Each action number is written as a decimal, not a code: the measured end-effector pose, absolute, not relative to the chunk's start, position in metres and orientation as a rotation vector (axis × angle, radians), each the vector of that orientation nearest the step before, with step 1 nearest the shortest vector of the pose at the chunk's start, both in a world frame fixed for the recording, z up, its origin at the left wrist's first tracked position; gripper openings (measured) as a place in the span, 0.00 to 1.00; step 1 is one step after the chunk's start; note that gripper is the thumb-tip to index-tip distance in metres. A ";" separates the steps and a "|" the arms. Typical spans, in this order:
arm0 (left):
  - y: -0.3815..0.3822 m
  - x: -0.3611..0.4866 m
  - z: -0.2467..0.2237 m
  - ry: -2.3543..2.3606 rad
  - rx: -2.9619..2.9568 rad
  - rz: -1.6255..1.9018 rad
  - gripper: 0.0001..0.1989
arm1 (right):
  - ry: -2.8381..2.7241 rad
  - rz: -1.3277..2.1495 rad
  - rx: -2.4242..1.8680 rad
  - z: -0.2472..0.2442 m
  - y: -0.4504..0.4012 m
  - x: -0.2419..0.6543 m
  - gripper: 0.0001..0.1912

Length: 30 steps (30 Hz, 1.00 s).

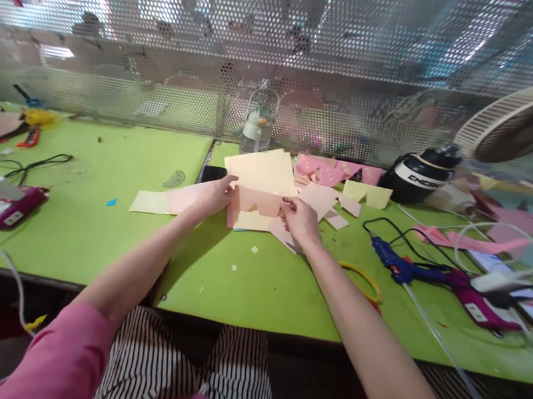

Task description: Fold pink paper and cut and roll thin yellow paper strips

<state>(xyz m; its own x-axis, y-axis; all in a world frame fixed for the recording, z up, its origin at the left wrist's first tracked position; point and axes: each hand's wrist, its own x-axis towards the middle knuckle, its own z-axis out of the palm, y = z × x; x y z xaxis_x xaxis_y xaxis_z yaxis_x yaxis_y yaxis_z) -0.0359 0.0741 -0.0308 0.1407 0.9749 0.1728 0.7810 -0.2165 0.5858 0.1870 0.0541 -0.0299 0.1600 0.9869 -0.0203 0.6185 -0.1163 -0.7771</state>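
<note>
A pale pink strip of paper (260,201) with a notched lower edge is stretched between my two hands. My left hand (218,196) pinches its left end, and my right hand (299,220) grips its right end between thumb and fingers. Behind and under the strip lie cream paper sheets (264,169). Beneath my left wrist a long pale strip of paper (155,202) reaches out to the left. More pink paper pieces (317,201) lie beyond my right hand. Scissors, partly hidden, seem to lie under my right wrist.
A clear water bottle (257,132) stands at the back, near a folded yellow card (367,194) and a black jug (419,176). On the right are a blue glue gun (400,264), cables, a yellow ring (365,279) and a fan (526,122). A purple power strip (9,207) lies left.
</note>
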 end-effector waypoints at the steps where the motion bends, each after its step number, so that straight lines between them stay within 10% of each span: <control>1: 0.074 -0.037 -0.028 1.708 2.056 0.766 0.22 | -1.532 0.719 -1.809 -0.027 0.054 0.188 0.17; 11: -0.005 -0.072 0.056 1.795 2.069 1.016 0.15 | -1.817 0.223 -1.673 0.013 -0.034 0.251 0.19; 19: -0.085 -0.079 0.023 1.538 2.316 0.163 0.18 | -2.146 -0.015 -1.628 -0.035 -0.091 0.287 0.19; 30: -0.086 -0.074 0.007 1.438 2.369 0.003 0.15 | -2.183 -0.090 -1.743 -0.021 -0.076 0.293 0.16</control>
